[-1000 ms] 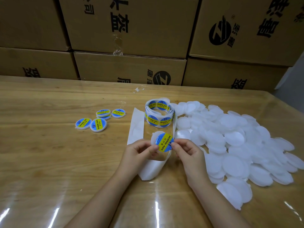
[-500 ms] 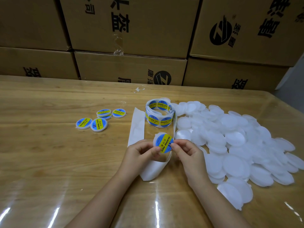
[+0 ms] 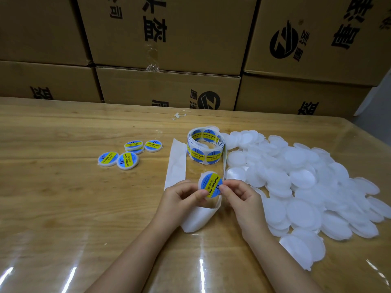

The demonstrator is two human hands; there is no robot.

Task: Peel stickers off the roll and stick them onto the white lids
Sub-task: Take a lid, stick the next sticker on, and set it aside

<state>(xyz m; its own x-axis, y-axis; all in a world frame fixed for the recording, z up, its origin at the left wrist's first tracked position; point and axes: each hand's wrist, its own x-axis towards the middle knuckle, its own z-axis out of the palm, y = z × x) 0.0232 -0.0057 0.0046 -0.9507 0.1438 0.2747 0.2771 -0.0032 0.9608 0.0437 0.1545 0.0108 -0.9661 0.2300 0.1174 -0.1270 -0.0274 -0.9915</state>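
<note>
The left grip [image 3: 183, 196] and the right grip [image 3: 240, 196] pinch one white lid [image 3: 202, 177] with the sticker [image 3: 210, 183] on; next, I judge, press it flat.

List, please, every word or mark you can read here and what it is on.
"SOLDERING PASTE": sticker on the held lid, sticker roll, finished lids.
"II": the same stickers.
Small characters on the yellow band: too blurred to read.
Cardboard boxes: large Chinese characters, cut off; round "Z" logo.
</note>
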